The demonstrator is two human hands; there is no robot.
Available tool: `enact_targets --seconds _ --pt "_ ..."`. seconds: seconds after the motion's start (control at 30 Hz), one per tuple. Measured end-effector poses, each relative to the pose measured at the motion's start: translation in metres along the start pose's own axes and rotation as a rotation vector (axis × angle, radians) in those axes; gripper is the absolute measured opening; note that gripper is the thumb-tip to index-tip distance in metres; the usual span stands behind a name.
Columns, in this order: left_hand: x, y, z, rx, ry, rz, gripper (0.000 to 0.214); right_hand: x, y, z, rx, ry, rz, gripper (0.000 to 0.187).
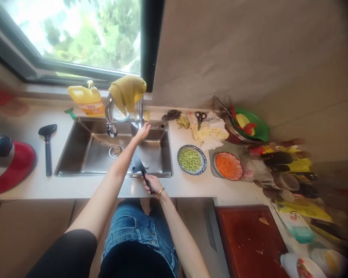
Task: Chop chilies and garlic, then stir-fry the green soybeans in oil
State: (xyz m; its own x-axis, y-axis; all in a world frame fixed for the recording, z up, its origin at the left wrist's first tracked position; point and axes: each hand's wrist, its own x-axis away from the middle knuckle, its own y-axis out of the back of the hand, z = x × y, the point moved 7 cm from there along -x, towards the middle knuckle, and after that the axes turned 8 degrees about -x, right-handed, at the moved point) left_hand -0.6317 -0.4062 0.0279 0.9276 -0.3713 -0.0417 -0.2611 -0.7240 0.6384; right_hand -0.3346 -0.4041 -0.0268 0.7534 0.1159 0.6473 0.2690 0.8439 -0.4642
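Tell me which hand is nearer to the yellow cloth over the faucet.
Left. The left hand is below the cloth, near the back of the sink; the right hand is farther away, by the sink's front edge, gripping a black-handled utensil.

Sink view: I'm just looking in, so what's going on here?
A person's right hand grips a black-handled knife over the near side of the sink. The left hand is at the far side, by the faucet; whether it touches it is unclear. A yellow cloth drapes over the faucet. To the right, a plate of green pieces sits on the counter.
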Motion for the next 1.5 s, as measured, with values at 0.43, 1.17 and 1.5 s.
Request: enact_targets --seconds 0.43,1.17,1.5 --pt "0.159 0.063 0.035 0.27 0.012 0.053 0.04 -0.118 -0.092 0.033 0.165 0.024 -0.007 0.031" --pt "0.12 0.208 0.104 0.478 0.153 -0.652 0.031 -0.066 -0.083 0.075 1.714 0.556 -0.119 0.039" --pt "0.18 0.01 0.052 1.277 0.847 -0.282 0.024 -0.063 -0.009 0.044 1.257 0.403 -0.258 0.038"
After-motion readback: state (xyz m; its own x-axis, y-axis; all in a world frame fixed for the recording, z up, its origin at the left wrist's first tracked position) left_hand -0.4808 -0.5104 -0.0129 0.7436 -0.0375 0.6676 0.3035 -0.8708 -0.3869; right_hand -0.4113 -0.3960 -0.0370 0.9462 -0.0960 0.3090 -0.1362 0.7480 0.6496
